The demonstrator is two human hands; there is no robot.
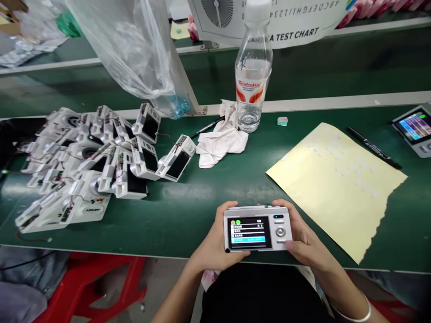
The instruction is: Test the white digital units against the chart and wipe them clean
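Camera point(251, 232) | left hand point(214, 242), right hand point(305, 237) — curled round opposite ends

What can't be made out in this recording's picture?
All in the head view:
Held camera: its front, turned away.
Left hand and right hand: several fingers, hidden behind that camera.
Screen menu: finest text, too small.
Second camera: one end, cut off by the right edge.
Test chart: some lettering, behind the bottle.

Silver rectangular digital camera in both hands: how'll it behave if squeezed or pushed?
The camera is probably stiff, given its boxy, hard-looking build. That flat rectangular shape also makes rolling unlikely. The lit screen looks exposed, so may scratch easily.
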